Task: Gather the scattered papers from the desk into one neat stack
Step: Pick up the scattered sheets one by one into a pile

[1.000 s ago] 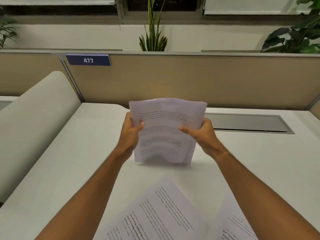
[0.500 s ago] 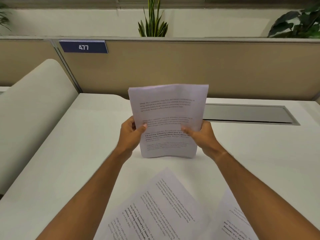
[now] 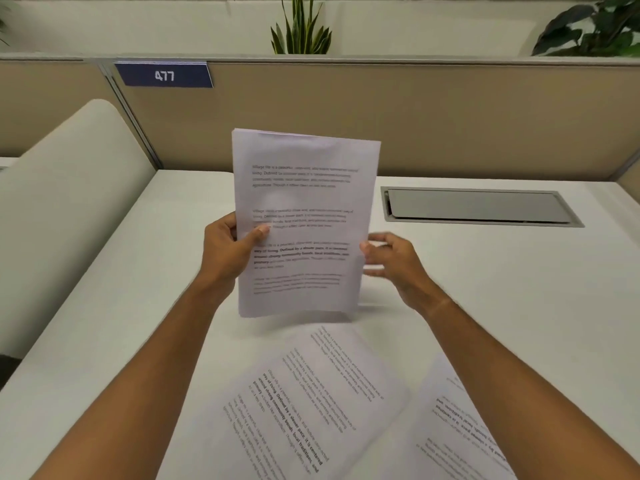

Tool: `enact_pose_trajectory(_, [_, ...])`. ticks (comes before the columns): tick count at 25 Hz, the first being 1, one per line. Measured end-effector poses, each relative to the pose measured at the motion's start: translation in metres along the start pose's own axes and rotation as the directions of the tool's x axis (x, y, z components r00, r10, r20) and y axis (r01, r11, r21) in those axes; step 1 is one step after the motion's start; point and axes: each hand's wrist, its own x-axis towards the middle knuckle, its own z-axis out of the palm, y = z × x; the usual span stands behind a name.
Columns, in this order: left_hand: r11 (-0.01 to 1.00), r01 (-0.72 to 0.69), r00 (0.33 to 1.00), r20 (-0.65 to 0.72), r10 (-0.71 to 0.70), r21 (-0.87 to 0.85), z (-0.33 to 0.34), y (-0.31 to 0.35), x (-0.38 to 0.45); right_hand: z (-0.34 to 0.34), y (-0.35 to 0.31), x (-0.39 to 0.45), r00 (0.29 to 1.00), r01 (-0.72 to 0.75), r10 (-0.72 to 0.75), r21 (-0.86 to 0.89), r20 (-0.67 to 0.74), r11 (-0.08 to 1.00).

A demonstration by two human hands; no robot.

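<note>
A person's two bare arms reach forward over a white desk (image 3: 485, 306). The left hand (image 3: 228, 252) holds a sheaf of printed papers (image 3: 304, 220) upright above the desk, thumb pressed on the front and fingers hidden behind, pinching its left edge. Held on end like this, the sheets can likely be squared along one edge. The right hand (image 3: 394, 263) sits just beside the sheaf's right edge, fingers loosely curled and slightly apart; it is blurred, so whether they touch the paper cannot be told. Nearer the viewer than the sheaf, two loose sheets lie flat on the desk: a tilted page (image 3: 304, 403) directly below it, and another page (image 3: 457, 427) to its right, partly under the right forearm. These remain to be gathered.
</note>
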Motion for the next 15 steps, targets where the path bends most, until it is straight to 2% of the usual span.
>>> enact_pose_trajectory(2, [1.0, -0.021, 1.0, -0.02, 0.021, 0.015, -0.01, 0.002, -0.005, -0.003, 0.03, -0.021, 0.987, -0.134, 0.1, -0.31, -0.123, 0.941])
enact_pose_trajectory(3, [0.999, -0.032, 0.999, -0.028, 0.033, 0.023, -0.012, 0.003, -0.007, -0.001, 0.045, -0.034, 0.982, -0.186, 0.143, -0.506, -0.122, 0.842])
enact_pose_trajectory(5, [0.998, -0.055, 0.998, -0.039, 0.056, 0.034, -0.013, 0.007, -0.012, 0.01, 0.066, -0.065, 0.974, -0.155, 0.225, -0.797, -0.025, 0.584])
enact_pose_trajectory(6, [0.997, -0.069, 0.997, -0.037, 0.07, 0.038, -0.013, 0.009, -0.013, 0.018, 0.072, -0.078, 0.969, -0.118, 0.248, -0.866, 0.007, 0.485])
enact_pose_trajectory(8, [0.995, -0.092, 0.995, -0.027, 0.093, 0.03, -0.011, 0.011, -0.015, 0.034, 0.08, -0.095, 0.971, -0.084, 0.237, -0.918, 0.012, 0.389])
enact_pose_trajectory(10, [0.995, -0.102, 0.995, -0.02, 0.102, 0.015, -0.007, 0.013, -0.017, 0.043, 0.083, -0.103, 0.976, -0.074, 0.219, -0.919, 0.014, 0.387])
enact_pose_trajectory(13, [0.994, -0.106, 0.994, -0.007, 0.106, 0.003, 0.001, 0.015, -0.02, 0.044, 0.081, -0.106, 0.961, -0.107, 0.273, -0.872, 0.032, 0.479])
enact_pose_trajectory(15, [0.994, -0.108, 0.994, 0.005, 0.108, -0.002, 0.006, 0.015, -0.023, 0.038, 0.08, -0.109, 0.954, -0.132, 0.294, -0.806, 0.054, 0.577])
